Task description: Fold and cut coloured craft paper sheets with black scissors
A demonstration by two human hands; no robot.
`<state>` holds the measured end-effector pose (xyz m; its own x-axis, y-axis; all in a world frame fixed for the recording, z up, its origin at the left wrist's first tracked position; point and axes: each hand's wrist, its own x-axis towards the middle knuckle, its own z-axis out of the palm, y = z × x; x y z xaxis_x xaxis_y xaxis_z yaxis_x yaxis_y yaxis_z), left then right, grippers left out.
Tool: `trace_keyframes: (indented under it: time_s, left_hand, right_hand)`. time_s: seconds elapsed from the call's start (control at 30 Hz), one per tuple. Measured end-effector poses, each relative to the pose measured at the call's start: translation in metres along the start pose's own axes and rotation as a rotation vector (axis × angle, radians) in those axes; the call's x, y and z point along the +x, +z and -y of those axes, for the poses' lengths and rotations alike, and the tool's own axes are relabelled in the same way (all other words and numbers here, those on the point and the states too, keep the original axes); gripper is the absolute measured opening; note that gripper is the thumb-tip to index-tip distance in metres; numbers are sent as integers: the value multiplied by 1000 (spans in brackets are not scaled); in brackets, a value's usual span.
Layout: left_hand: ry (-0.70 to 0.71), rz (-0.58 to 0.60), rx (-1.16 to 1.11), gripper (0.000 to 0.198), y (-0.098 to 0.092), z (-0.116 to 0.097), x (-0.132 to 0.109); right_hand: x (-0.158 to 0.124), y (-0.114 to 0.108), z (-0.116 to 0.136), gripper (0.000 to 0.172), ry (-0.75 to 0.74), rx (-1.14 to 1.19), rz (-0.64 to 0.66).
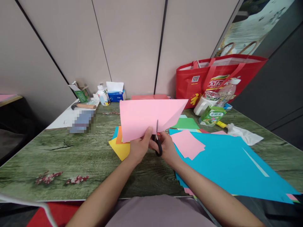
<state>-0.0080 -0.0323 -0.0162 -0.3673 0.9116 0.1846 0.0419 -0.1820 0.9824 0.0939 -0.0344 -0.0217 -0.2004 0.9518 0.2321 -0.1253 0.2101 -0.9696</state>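
Note:
A large pink paper sheet (pixel 144 116) is held upright above the green wood-patterned table (pixel 78 157). My left hand (pixel 139 146) pinches its lower edge, thumb on the front. My right hand (pixel 167 146) grips black-handled scissors (pixel 158 142), whose blades point up into the sheet's bottom edge. Beneath the hands lie yellow and orange paper sheets (pixel 119 146). To the right, smaller pink paper pieces (pixel 188 143) rest on a large blue sheet (pixel 227 164).
A red shopping bag (pixel 213 75) stands at the back right, with a plastic bottle (pixel 224 91), a green carton (pixel 211 115) and crumpled tissue (pixel 245 134) before it. At the back left are a tissue box (pixel 115 93), a small bottle (pixel 103 95) and a green box (pixel 80 91).

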Motion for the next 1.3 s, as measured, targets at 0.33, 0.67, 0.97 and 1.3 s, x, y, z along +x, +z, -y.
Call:
trace_keyframes:
  time_s: [0.33, 0.67, 0.97, 1.3]
  left_hand:
    - [-27, 32, -2, 24, 0, -3, -1]
    - [-61, 88, -3, 31, 0, -5, -2]
    - [-124, 160, -22, 38, 1, -13, -5]
    - [-124, 164, -53, 41, 2, -11, -5]
  right_hand:
    - [0, -1, -2, 30, 2, 2, 12]
    - [0, -2, -4, 31, -10, 14, 27]
    - [0, -2, -6, 31, 0, 8, 19]
    - [0, -2, -5, 29, -3, -35, 14]
